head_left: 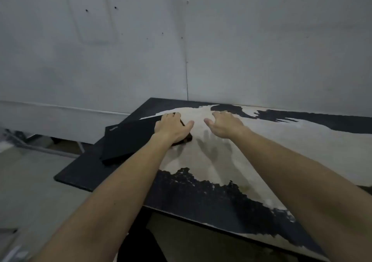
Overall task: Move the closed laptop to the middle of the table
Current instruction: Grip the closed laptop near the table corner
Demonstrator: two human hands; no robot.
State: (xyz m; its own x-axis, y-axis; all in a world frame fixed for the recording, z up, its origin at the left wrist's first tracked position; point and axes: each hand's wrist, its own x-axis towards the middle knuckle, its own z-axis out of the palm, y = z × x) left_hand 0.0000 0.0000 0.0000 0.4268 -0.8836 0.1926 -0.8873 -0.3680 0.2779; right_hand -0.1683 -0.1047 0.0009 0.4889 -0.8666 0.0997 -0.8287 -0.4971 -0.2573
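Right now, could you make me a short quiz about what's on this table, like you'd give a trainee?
1. True or false: the laptop is closed.
2. Which hand rests on the laptop? A) the left hand B) the right hand C) both
3. Fill the gap: the laptop lies near the table's ____ end, from the person's view.

Key:
1. True. The black lid is down flat.
2. A. The left hand lies on the laptop's right edge; the right hand is spread above the worn pale tabletop, apart from the laptop, with its shadow below.
3. Left. It sits by the left end, not yet in the middle.
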